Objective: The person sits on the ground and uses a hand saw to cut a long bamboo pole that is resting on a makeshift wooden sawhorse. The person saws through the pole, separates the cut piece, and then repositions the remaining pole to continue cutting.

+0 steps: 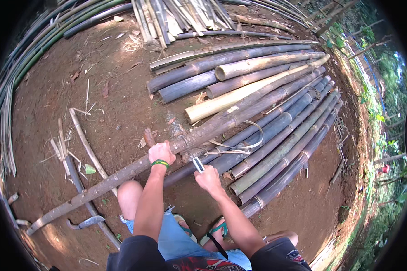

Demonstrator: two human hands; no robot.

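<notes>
A long brown wooden pole [117,178] runs slantwise in front of me, its far part lying over a row of bamboo poles [276,153]. My left hand [162,152], with a green and yellow band at the wrist, is closed around this pole near its middle. A short reddish-brown piece of wood [149,136] shows just beyond that hand. On the near side of the pole, my right hand [209,178] grips a small tool [198,164] with a pale and dark end. The rest of the tool is hidden in the fist.
A hooked blade [86,222] lies on the ground to the left, by a thin dark stick. A looped bamboo strip [253,143] rests on the poles. Split bamboo [181,18] is stacked at the back, and green poles [40,52] lie at the far left.
</notes>
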